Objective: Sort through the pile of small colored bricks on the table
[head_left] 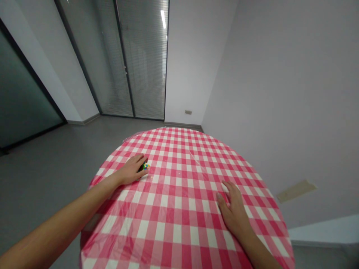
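On the left part of the checked tablecloth, my left hand (132, 170) curls its thumb and fingers around a small multicoloured object (146, 166) with green, yellow and blue spots. Most of that object is tucked behind the fingers, and its kind is too small to make out. My right hand (233, 210) is over the right side of the cloth, thumb apart from the fingers, with nothing in it.
A red-and-white checked cloth (168, 209) under shiny clear plastic covers the round table. Beyond it stand glass door panels (146, 71) with blinds. A white wall (280, 93) runs close along the right side. Grey floor (56, 164) shows on the left.
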Tool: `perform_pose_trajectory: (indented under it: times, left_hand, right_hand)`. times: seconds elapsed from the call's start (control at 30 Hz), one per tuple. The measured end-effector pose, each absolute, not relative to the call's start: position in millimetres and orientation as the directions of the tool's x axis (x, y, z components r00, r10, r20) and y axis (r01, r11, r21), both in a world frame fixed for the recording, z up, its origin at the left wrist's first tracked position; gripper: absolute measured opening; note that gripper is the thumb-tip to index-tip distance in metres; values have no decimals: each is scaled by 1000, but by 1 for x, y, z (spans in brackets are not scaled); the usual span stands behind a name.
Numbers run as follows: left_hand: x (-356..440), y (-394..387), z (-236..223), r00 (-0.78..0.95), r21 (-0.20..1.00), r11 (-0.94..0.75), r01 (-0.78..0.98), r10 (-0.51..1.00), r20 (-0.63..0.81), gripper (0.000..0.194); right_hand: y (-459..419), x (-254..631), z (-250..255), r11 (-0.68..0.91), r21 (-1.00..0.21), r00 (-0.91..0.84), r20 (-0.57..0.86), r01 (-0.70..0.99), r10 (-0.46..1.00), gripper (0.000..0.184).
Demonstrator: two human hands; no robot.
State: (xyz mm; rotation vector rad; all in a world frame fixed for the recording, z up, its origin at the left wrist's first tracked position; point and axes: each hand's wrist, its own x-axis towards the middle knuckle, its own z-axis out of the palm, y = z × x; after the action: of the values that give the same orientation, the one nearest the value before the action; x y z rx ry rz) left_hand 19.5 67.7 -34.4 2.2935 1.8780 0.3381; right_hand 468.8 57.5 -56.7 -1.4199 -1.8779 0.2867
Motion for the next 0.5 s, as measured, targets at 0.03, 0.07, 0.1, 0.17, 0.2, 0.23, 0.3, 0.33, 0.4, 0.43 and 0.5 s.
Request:
perform_pose_trajectory:
  times: [0.03,0.07,0.1,0.17,0.2,0.23,0.3,0.33,0.4,0.43,0.5]
  left_hand:
    - [21,70,-34,204,263,-215,941,977,68,74]
    - [22,72,-34,222,266,-232,936,973,67,73]
    - [23,73,-34,238,271,-249,930,969,71,71]
    - [27,74,-34,267,287,-279,916,960,81,68]
    - [29,74,-33,278,298,-290,909,957,83,66]
    - [32,73,-32,288,313,-299,901,954,84,65]
    - [38,71,-30,313,356,-323,877,946,88,61]
    - [42,70,-29,330,379,-340,861,939,92,60]
    - [50,67,-27,372,420,-379,824,923,102,57]
    - [54,66,-26,392,437,-397,807,914,106,58]
    - [63,63,-24,420,470,-419,777,901,110,58]
  right_hand:
    - [58,469,-57,360,-587,-98,430,725,898,54]
    - [58,469,-57,360,-591,-95,431,722,897,54]
    - [58,469,-58,358,-594,-94,427,720,899,54]
    - [58,469,-59,354,-606,-92,418,712,904,55]
    - [59,469,-59,352,-612,-92,414,708,905,56]
    - [59,470,-60,351,-618,-93,410,703,907,56]
    - [61,470,-61,349,-626,-87,410,697,908,56]
    - [61,470,-62,350,-627,-83,414,695,906,56]
    - [61,469,-63,352,-630,-74,423,692,903,57]
    - [61,469,-63,351,-634,-71,423,689,903,57]
    - [61,469,-63,339,-647,-62,412,683,909,57]
